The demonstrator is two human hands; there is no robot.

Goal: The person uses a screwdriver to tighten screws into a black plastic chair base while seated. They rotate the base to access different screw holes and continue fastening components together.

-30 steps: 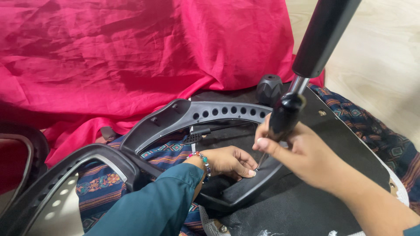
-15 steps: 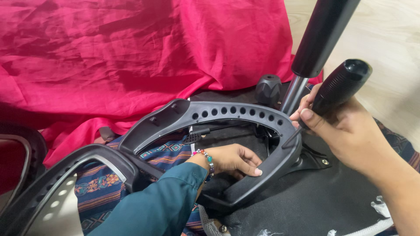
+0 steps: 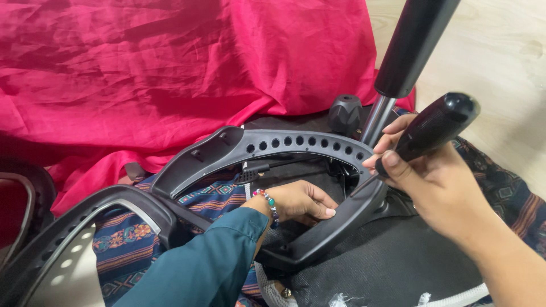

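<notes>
Evidently mid-fastening — your right hand [image 3: 438, 182] grips the screwdriver [image 3: 424, 133], tip at the black armrest [image 3: 318, 145]; your left hand [image 3: 298, 202] lies loosely curled, empty, steadying it.

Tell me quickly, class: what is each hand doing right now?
Left hand: open, resting flat inside the armrest.
Right hand: closed on the screwdriver.
</notes>
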